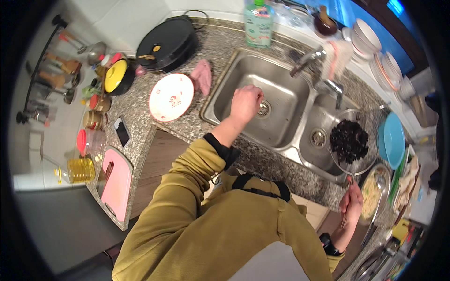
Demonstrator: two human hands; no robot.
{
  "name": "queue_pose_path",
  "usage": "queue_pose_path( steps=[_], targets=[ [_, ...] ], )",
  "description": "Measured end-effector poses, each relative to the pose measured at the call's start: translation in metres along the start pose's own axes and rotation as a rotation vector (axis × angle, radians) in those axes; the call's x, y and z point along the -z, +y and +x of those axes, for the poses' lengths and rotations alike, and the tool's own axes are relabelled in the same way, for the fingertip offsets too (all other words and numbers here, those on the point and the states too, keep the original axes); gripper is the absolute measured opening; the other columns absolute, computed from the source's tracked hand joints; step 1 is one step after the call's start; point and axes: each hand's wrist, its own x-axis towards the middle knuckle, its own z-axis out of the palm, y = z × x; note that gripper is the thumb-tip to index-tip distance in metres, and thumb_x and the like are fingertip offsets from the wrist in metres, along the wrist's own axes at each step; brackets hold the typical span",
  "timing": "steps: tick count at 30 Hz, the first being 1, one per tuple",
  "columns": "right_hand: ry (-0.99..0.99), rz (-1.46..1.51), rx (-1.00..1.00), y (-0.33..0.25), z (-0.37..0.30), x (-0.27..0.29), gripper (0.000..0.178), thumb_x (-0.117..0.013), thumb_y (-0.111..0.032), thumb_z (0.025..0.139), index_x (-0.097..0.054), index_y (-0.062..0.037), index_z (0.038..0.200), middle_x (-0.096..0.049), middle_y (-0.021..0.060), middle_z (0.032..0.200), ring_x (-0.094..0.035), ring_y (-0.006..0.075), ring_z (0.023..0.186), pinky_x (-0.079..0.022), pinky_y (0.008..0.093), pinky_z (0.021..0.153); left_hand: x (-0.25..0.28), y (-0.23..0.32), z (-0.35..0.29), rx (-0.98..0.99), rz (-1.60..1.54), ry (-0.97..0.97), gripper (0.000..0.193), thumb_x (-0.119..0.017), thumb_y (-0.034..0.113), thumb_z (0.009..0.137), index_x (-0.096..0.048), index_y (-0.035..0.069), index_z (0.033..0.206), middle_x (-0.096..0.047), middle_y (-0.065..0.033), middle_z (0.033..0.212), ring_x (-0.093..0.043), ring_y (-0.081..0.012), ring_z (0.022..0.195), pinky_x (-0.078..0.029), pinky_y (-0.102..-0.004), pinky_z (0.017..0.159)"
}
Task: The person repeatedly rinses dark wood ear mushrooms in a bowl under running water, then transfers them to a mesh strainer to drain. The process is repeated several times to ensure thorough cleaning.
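Observation:
My left hand [247, 104] hangs over the left sink basin [281, 77], its fingers curled closed. Whether they pinch anything small is hidden. At the lower right, my right hand [351, 203] is closed around the handle of a round mesh strainer [363, 165]. The strainer rests or hovers over the right edge of the right basin [311, 122]; I cannot tell which. In it lies a heap of dark, crinkled pieces [349, 141], resembling wood ear mushrooms. Two chrome taps [309, 60] rise behind the basins.
Right of the strainer stand a blue bowl [391, 140] and an oval dish of pale food [371, 196]. A white plate [172, 97], pink cloth [201, 77], black electric pan [167, 43], phone [122, 131] and pink cutting board [118, 185] occupy the left counter. Behind stands a green bottle [258, 25].

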Motion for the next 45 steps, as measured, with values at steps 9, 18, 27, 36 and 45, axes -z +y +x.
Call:
queue_pose_path(
  steps=[9, 18, 27, 36, 45],
  targets=[
    [-0.103, 0.037, 0.008, 0.004, 0.021, 0.002, 0.036, -0.045, -0.018, 0.102, -0.051, -0.0009, 0.133, -0.031, -0.0057, 0.051, -0.025, 0.0043, 0.035, -0.023, 0.0197, 0.031, 0.075, 0.006, 0.006, -0.032, 0.17, 0.302, 0.007, -0.072, 0.016, 0.073, -0.069, 0.013, 0.079, -0.062, -0.0039, 0.089, -0.056, -0.0245, 0.1, -0.032, -0.05, 0.099],
    [-0.131, 0.04, 0.048, -0.005, -0.001, -0.023, 0.04, -0.045, -0.022, 0.103, -0.046, 0.001, 0.136, -0.028, -0.0064, 0.052, -0.024, 0.0037, 0.036, -0.023, 0.019, 0.031, 0.194, -0.059, -0.076, 0.368, 0.152, 0.422, 0.007, -0.07, 0.019, 0.083, -0.071, 0.011, 0.084, -0.07, -0.0033, 0.079, -0.065, -0.0226, 0.077, -0.034, -0.0459, 0.099],
    [-0.155, 0.064, 0.025, -0.003, -0.03, -0.109, 0.043, -0.045, -0.022, 0.102, -0.043, -0.0027, 0.141, -0.032, -0.0059, 0.057, -0.028, 0.0041, 0.038, -0.024, 0.0191, 0.032, 0.342, -0.205, -0.317, 0.958, 0.204, 0.776, 0.009, -0.07, 0.014, 0.081, -0.071, 0.008, 0.087, -0.071, -0.0083, 0.079, -0.069, -0.024, 0.072, -0.053, -0.036, 0.07],
    [-0.156, -0.017, 0.018, 0.021, -0.062, -0.19, 0.04, -0.049, -0.025, 0.101, -0.052, -0.0047, 0.135, -0.024, -0.0104, 0.051, -0.017, 0.0014, 0.037, -0.015, 0.0198, 0.032, 0.417, -0.335, -0.537, 1.257, 0.7, 0.379, 0.019, -0.063, 0.024, 0.081, -0.074, 0.01, 0.09, -0.071, -0.0177, 0.089, -0.068, -0.0317, 0.092, -0.053, -0.0447, 0.083],
    [-0.286, 0.0, -0.073, 0.05, -0.058, -0.261, 0.034, -0.048, -0.021, 0.101, -0.055, 0.0003, 0.126, -0.036, -0.0049, 0.053, -0.031, 0.0057, 0.038, -0.025, 0.0211, 0.035, 0.421, -0.313, -0.537, 1.055, 0.845, 0.477, 0.037, -0.063, 0.032, 0.089, -0.065, 0.013, 0.121, -0.055, -0.0105, 0.131, -0.055, -0.0292, 0.117, -0.041, -0.051, 0.095]
  ],
)
